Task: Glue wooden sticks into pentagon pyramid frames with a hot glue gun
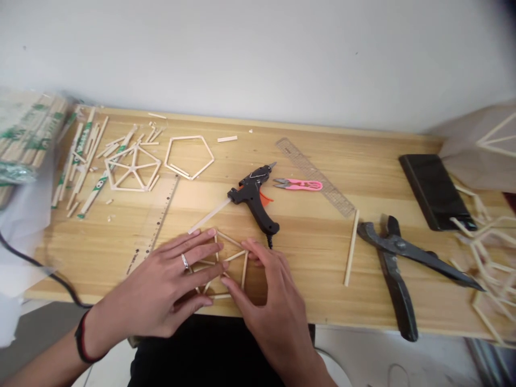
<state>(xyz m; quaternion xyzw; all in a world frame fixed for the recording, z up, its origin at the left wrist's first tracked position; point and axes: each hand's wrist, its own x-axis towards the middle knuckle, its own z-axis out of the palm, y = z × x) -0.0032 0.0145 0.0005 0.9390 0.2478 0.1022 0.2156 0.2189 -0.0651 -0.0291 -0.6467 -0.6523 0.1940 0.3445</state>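
A small pentagon frame of wooden sticks [244, 271], with spokes inside, lies at the table's front edge between my hands. My left hand [161, 279] rests over its left side, fingers stretched and spread across the sticks. From the right, the thumb and forefinger of my right hand [278, 301] close on a short wooden spoke [236, 256] of the frame. The spokes' meeting point is partly hidden by my fingers. Just beyond lies a black hot glue gun [253, 196], a glue stick [209, 216] protruding from its back.
Pink snips [300, 185], a clear ruler [312, 174], a loose stick [352, 248], black cutters [399, 247] and a black box-like device [433, 188] lie rightward. At left are another ruler [165, 212], a pentagon outline [185, 137], a spoked pentagon [133, 170] and packed chopsticks [32, 129].
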